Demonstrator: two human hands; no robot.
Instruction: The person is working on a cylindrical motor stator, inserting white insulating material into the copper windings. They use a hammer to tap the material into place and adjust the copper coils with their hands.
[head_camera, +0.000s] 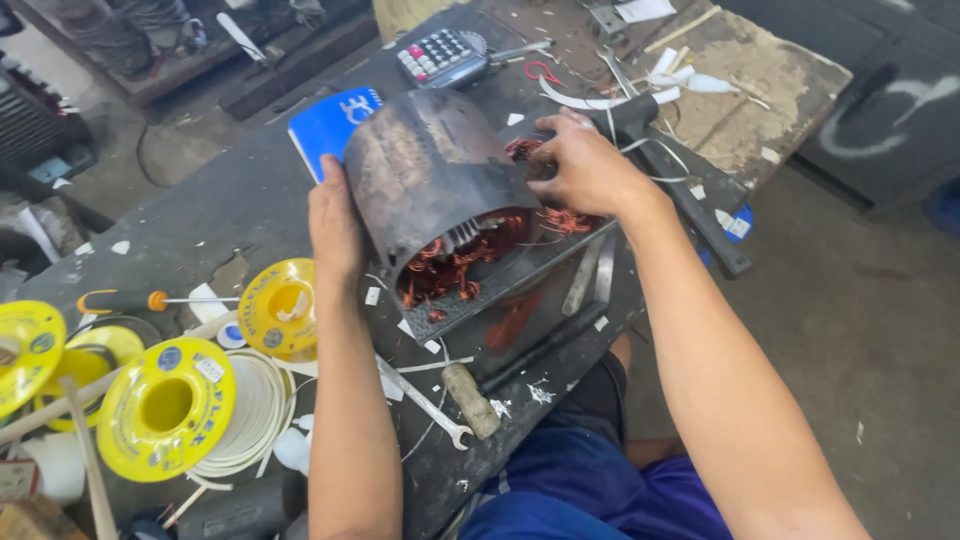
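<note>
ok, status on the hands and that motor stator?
Left hand flat against stator housing, steadying it. Right hand at far end, fingers in copper windings. Wrench and hammer lie close by on bench.

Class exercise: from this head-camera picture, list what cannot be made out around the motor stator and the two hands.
- Head view: left hand palm, pressed flat against the stator.
- Right hand fingertips, hidden behind the stator's far end.
- Copper windings deeper inside, hidden by the housing.
- Calculator keys, too small.
</note>
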